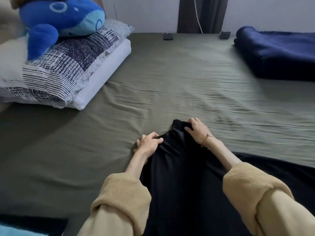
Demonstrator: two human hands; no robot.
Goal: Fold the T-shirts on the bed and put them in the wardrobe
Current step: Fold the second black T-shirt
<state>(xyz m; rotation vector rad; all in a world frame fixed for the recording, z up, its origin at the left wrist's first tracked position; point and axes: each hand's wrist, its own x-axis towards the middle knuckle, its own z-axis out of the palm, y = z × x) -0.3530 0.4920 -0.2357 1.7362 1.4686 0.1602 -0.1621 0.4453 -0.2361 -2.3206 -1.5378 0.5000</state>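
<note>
A black, soft-fabric T-shirt (179,167) lies bunched lengthwise on the near middle of an olive-green bed sheet (170,79). The left hand (150,143) grips the shirt's left edge with curled fingers; the right hand (197,130), wearing a thin bracelet, grips its far end, fingers bent over the cloth. The fabric looks light, limp and likely to slump, so holding it at corners or seams should suit best. Patterned pillows (68,68) lie far left, a navy blanket (281,53) far right.

One head-worn wide-angle view looks forward and down across the bed (170,68), close above the hands at lower centre.
</note>
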